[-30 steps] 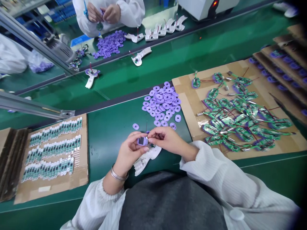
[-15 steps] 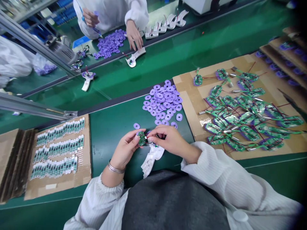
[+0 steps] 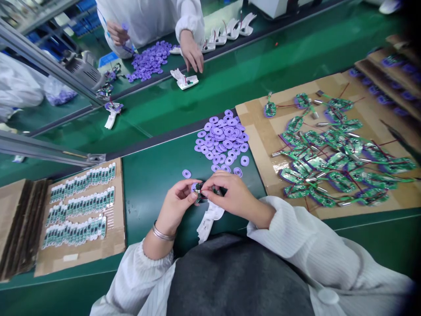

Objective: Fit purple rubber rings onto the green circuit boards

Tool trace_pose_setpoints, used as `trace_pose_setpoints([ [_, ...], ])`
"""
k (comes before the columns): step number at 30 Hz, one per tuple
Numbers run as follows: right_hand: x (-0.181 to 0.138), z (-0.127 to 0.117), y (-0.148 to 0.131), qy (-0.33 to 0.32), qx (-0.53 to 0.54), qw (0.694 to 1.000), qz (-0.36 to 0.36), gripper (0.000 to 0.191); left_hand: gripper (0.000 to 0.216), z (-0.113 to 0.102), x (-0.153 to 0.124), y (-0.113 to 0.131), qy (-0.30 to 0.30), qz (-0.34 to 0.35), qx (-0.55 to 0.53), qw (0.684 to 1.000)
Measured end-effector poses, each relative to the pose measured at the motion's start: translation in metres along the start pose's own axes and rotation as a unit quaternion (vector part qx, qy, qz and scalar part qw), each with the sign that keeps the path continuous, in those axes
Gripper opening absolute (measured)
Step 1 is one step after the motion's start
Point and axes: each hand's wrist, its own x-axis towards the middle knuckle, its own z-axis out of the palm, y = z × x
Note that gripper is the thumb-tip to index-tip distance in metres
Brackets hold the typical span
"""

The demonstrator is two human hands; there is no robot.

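My left hand (image 3: 174,202) is closed, its thumb and fingers pinching a small green circuit board (image 3: 198,189) with a purple pad on its back. The board is now tilted nearly edge-on. Against its right edge, my right hand (image 3: 232,192) pinches what looks like a thin wire; the fingertips hide most of it. A white curved plastic shell (image 3: 209,218) sits under and in front of my right hand, its upper end partly covered. Just beyond my left fingers lies a loose purple ring-shaped pad (image 3: 186,174).
Purple pads (image 3: 226,136) are heaped behind my hands. To the right, cardboard (image 3: 259,145) carries wired boards (image 3: 342,182); to the left, another sheet (image 3: 74,259) bears rows of narrow boards (image 3: 79,204). Across the green belt (image 3: 148,114), a co-worker's hand (image 3: 191,52) is near a white shell (image 3: 184,80).
My left hand has turned the circuit board from face-on to nearly edge-on, and my right fingertips are closer to it. Across the belt, the co-worker's shell has turned and their hand shifted right.
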Motion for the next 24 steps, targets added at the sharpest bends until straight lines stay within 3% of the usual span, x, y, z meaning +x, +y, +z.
trace_pose_setpoints([
  [11,0.000,-0.001,-0.002,-0.007,0.016,1.000,0.006,0.010,0.032,0.007,0.000,0.003,0.014,0.039,0.035,0.999],
  [18,-0.005,0.006,-0.001,0.022,-0.020,0.997,-0.076,0.011,0.030,0.014,-0.004,0.003,0.037,0.044,0.004,0.998],
  [24,-0.009,0.010,0.001,0.035,-0.034,0.995,-0.086,0.012,0.033,0.017,-0.002,-0.002,0.059,0.040,0.032,0.997],
])
